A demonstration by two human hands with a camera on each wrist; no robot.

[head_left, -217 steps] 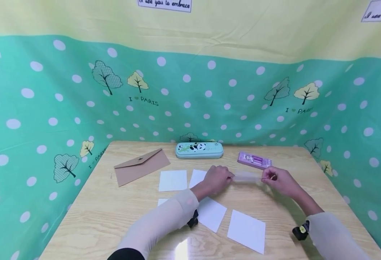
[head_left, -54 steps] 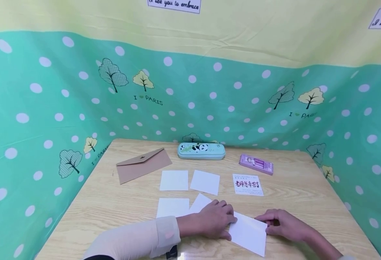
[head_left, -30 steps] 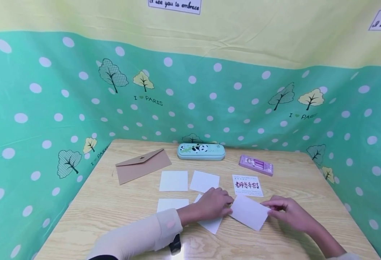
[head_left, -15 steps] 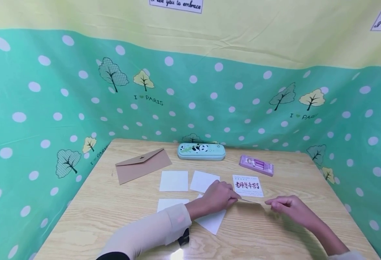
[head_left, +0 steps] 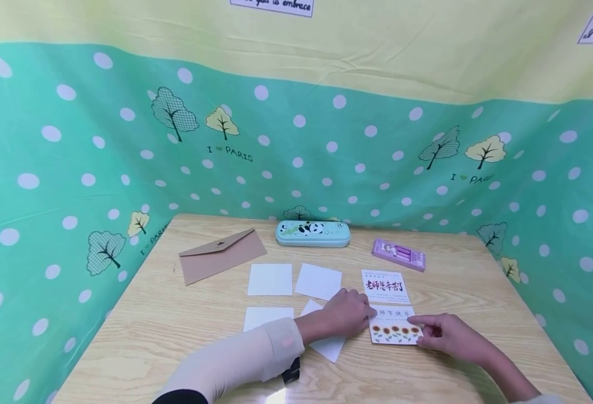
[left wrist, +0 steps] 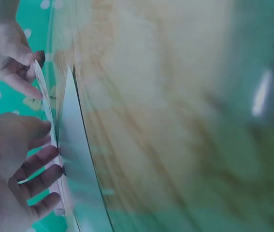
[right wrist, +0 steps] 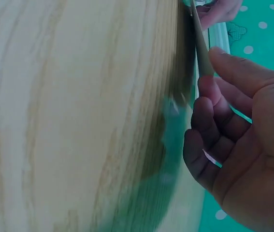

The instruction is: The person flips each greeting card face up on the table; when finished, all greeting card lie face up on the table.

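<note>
A card with a row of sunflowers and printed characters (head_left: 395,332) is held face up, low over the table, between both hands. My left hand (head_left: 346,313) pinches its left edge, covering that upper corner; my right hand (head_left: 450,335) pinches the right edge. Seen from the right wrist, thumb and index finger grip the card (right wrist: 202,53) nearly edge-on, the other fingers curled below. Directly behind it lies a card with dark red characters (head_left: 384,287). Under and beside the left forearm, a tilted white card (head_left: 331,348) is partly hidden.
Two blank white cards, one left (head_left: 270,279) and one right (head_left: 319,281), lie behind the left hand. Another (head_left: 268,316) is partly under the sleeve. At the back are a brown envelope (head_left: 223,261), a teal panda pencil case (head_left: 313,234) and a purple box (head_left: 398,255).
Both hands lifted the blank-looking white card from the front right and turned it over, showing sunflowers. It now sits nearer the red-lettered card, which was earlier laid down behind.
</note>
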